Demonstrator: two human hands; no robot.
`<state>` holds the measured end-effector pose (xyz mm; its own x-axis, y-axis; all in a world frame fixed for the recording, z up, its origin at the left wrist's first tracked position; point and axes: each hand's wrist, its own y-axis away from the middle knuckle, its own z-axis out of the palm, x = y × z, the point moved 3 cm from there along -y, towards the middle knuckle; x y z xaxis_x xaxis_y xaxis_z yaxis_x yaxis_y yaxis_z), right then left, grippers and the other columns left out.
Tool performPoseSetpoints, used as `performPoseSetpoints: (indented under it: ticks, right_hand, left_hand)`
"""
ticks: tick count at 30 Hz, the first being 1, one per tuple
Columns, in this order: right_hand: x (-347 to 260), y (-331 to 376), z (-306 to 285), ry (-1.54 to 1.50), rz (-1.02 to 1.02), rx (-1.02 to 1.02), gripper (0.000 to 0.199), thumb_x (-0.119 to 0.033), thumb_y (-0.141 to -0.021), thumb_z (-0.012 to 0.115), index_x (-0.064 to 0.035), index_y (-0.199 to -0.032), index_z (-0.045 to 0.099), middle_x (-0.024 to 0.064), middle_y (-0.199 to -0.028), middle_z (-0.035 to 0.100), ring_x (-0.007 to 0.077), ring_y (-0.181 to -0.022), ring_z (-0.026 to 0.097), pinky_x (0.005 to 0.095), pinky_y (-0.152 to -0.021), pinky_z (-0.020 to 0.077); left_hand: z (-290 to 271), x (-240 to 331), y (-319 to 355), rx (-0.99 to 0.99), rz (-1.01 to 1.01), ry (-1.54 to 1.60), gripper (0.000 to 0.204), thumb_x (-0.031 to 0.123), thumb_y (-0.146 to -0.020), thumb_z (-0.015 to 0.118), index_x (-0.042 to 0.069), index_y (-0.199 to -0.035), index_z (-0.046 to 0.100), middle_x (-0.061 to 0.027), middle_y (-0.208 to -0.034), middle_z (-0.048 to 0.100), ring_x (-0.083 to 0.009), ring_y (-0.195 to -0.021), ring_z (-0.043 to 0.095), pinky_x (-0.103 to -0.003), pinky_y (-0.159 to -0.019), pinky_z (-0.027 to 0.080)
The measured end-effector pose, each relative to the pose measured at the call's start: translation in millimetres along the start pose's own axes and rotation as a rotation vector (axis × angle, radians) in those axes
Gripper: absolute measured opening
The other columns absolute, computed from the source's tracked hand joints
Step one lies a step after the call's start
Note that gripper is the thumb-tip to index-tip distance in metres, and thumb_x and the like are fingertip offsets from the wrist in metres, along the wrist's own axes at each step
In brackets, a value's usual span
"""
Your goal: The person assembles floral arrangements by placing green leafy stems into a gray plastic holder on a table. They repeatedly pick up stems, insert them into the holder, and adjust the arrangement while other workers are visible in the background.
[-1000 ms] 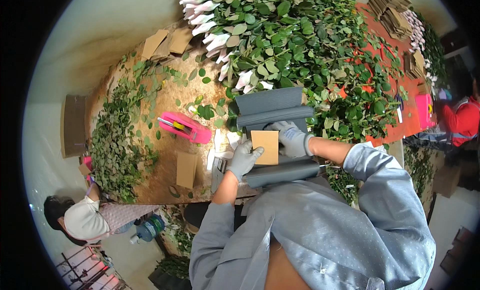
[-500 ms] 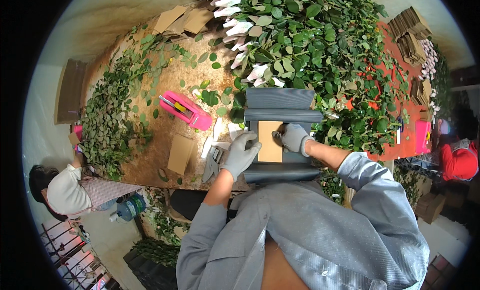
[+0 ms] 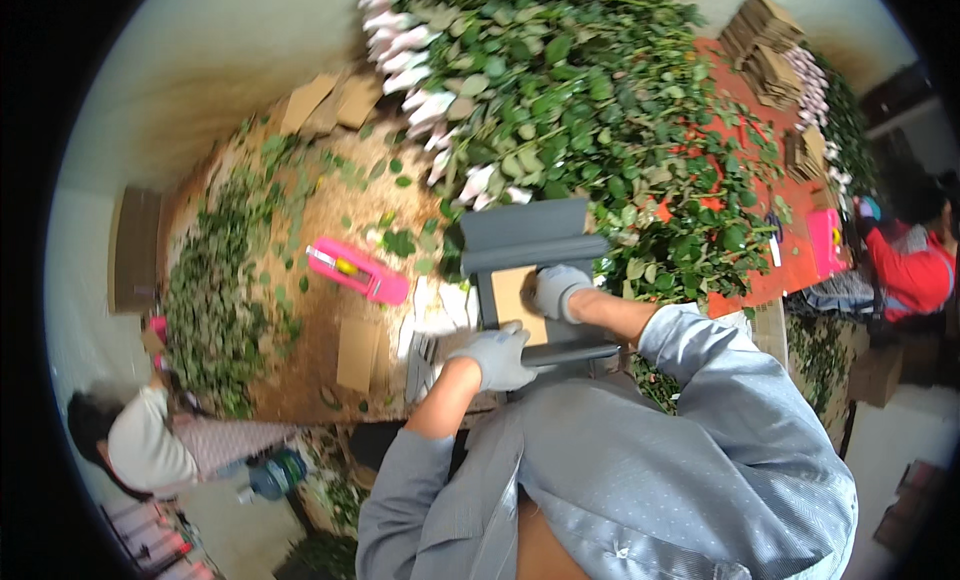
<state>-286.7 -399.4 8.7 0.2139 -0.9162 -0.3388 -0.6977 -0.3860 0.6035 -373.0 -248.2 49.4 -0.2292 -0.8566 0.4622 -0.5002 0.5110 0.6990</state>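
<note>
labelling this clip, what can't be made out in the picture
Head view:
- Cardboard piece: right edge partly covered by the right hand.
- Grey corrugated sheet: middle hidden beneath the cardboard piece.
- Left hand: palm hidden by its back.
- Leafy stems: cut off by the upper edge.

Gloved right hand [image 3: 562, 292] on card [image 3: 512, 295], card flat on grey stand [image 3: 525, 227]. Gloved left hand [image 3: 497, 359] at stand's near edge. Pink dispenser [image 3: 380, 283] left of stand. Roses [image 3: 560, 100] piled beyond.
</note>
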Motion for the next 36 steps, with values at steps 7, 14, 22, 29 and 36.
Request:
performPoseSetpoints:
  ticks: [7,14,22,29,36]
  right_hand:
    - [-61,59,-79,-0.024,-0.582,0.755,0.021,-0.025,-0.091,0.061,-0.0055,-0.096,0.069,0.0164,-0.086,0.07,0.0385,-0.082,0.069,0.0482,-0.076,0.0555]
    - [33,-60,-178,0.29,-0.141,0.843,0.023,-0.017,-0.089,0.061,-0.0085,-0.11,0.066,0.0165,-0.117,0.063,0.0346,-0.111,0.062,0.0467,-0.086,0.0525]
    - [64,-78,-172,0.754,-0.208,0.678,0.022,-0.02,-0.095,0.055,-0.0125,-0.107,0.071,0.0088,-0.107,0.068,0.0288,-0.105,0.064,0.045,-0.085,0.0466]
    - [68,-42,-233,0.724,-0.274,0.869,0.021,-0.02,-0.096,0.051,-0.0106,-0.104,0.067,0.0093,-0.101,0.068,0.0266,-0.098,0.066,0.0457,-0.089,0.0449]
    - [53,-30,-271,0.447,-0.453,1.062,0.031,-0.012,-0.088,0.059,-0.0084,-0.119,0.06,0.0132,-0.104,0.069,0.0313,-0.103,0.068,0.0445,-0.091,0.0449]
  left_hand:
    - [0,3,0,0.011,0.035,0.028,0.078,0.048,-0.085,0.062,0.0,-0.146,0.05,-0.026,-0.155,0.043,-0.0396,-0.138,0.048,-0.041,-0.115,0.039]
    - [-5,9,4,-0.023,0.013,0.051,0.088,0.061,-0.086,0.064,-0.001,-0.147,0.05,-0.0232,-0.157,0.042,-0.0358,-0.145,0.042,-0.038,-0.12,0.033]
    - [10,-7,-5,0.039,0.035,-0.027,0.087,0.063,-0.084,0.061,0.006,-0.149,0.05,-0.0185,-0.157,0.043,-0.0366,-0.139,0.048,-0.04,-0.115,0.039]
    - [9,-3,-2,0.056,0.064,0.015,0.081,0.051,-0.083,0.061,0.002,-0.147,0.052,-0.0197,-0.16,0.039,-0.0361,-0.143,0.044,-0.039,-0.119,0.035]
    - [8,0,5,0.067,0.038,0.012,0.077,0.046,-0.087,0.065,-0.001,-0.146,0.051,-0.0234,-0.159,0.039,-0.0358,-0.146,0.041,-0.036,-0.121,0.032]
